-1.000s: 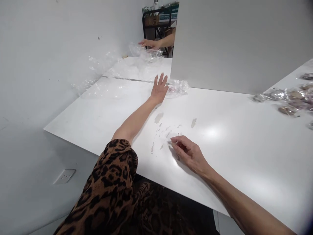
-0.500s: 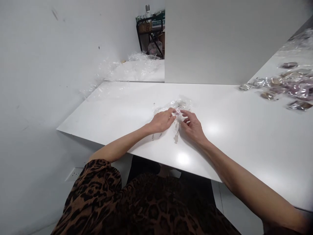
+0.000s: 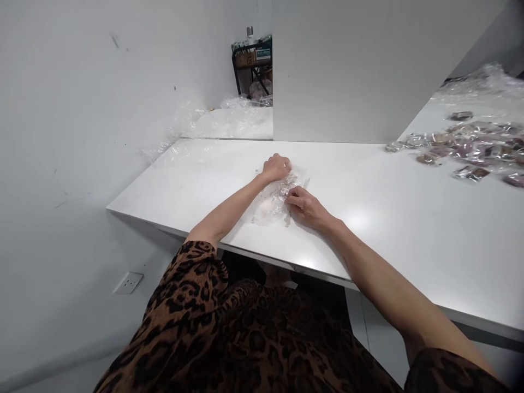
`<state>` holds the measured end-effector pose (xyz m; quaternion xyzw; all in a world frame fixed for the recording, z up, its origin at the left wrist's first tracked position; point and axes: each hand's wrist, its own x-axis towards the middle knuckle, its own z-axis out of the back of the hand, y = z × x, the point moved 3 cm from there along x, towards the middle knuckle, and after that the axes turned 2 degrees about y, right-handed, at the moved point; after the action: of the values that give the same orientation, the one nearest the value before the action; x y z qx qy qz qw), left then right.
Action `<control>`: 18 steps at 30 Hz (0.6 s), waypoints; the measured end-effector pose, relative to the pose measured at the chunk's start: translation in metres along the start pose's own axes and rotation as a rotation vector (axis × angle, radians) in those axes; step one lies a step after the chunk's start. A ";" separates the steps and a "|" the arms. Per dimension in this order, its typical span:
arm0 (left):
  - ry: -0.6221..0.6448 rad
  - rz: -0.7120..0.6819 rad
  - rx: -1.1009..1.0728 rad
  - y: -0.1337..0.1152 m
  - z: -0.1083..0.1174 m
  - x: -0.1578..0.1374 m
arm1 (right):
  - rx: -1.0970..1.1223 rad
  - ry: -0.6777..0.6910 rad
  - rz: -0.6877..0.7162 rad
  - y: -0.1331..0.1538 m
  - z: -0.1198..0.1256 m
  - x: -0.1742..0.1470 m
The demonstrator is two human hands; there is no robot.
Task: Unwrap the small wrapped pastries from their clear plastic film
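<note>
A crumpled piece of clear plastic film (image 3: 271, 206) lies on the white table (image 3: 204, 191) in front of me, with a few greyish marks around it. My left hand (image 3: 277, 166) is at its far edge, fingers curled down onto the film. Nearer to me, my right hand (image 3: 306, 207) pinches the film's right side between thumb and fingers. Whether anything lies wrapped within the folds is too blurred to tell.
Several small clear-wrapped packets (image 3: 470, 144) are heaped at the right of the table. A white upright panel (image 3: 347, 71) stands along the back edge. Loose clear film (image 3: 229, 120) lies at the back left, before a black shelf rack (image 3: 254, 65). A wall is on the left.
My left hand has moved away from me to the film's far edge. My right hand has shifted slightly left and its fingers have closed on the film. The camera view has turned a little.
</note>
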<state>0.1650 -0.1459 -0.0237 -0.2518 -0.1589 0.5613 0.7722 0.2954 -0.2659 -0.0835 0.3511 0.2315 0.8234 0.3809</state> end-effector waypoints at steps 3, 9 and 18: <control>-0.136 0.219 -0.540 0.027 0.014 0.000 | -0.002 0.032 -0.032 -0.003 0.010 0.001; -0.132 0.447 -0.887 0.077 0.023 -0.038 | 0.121 0.091 -0.265 -0.016 0.034 0.000; 0.131 0.398 -0.953 0.063 -0.002 -0.099 | 0.154 -0.150 -0.365 0.001 0.042 -0.002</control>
<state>0.0848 -0.2246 -0.0579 -0.6353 -0.2972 0.5455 0.4587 0.3275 -0.2633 -0.0561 0.3918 0.3242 0.6923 0.5120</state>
